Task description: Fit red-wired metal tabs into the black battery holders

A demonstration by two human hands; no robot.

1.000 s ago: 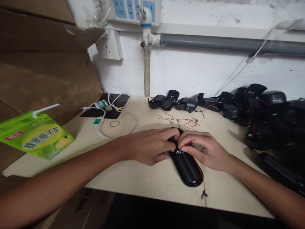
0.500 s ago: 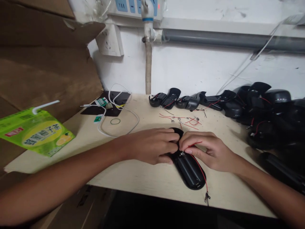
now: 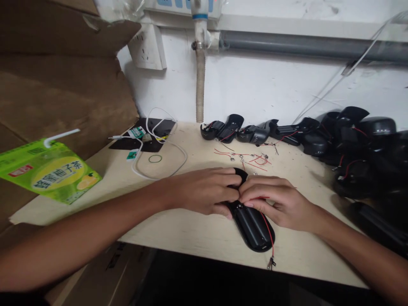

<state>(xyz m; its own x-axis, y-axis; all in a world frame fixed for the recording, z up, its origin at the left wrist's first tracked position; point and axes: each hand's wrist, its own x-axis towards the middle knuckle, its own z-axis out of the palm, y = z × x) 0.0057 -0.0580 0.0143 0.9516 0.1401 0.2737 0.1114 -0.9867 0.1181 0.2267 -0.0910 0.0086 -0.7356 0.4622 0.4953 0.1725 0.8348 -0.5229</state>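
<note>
A long black housing (image 3: 255, 231) lies aslant near the table's front edge. My left hand (image 3: 205, 190) is closed over its upper part, fingers curled on the housing. Beside it, my right hand (image 3: 276, 199) pinches a red wire (image 3: 268, 225) at a small metal piece (image 3: 239, 205) in the middle of the housing. The wire runs down along the right side to a metal clip (image 3: 271, 263) at the table edge. My fingers hide the housing's upper middle and what the fingertips touch.
Loose red wires with metal contacts (image 3: 264, 160) lie behind my hands. Black housings (image 3: 314, 142) line the wall and pile up at the right. On the left are a white cable (image 3: 185, 158), a green drink carton (image 3: 57, 172) and cardboard (image 3: 63, 93).
The view has shifted slightly. My right fingertips have moved a little left and down at the metal piece, and the wire's clip end has swung slightly left.
</note>
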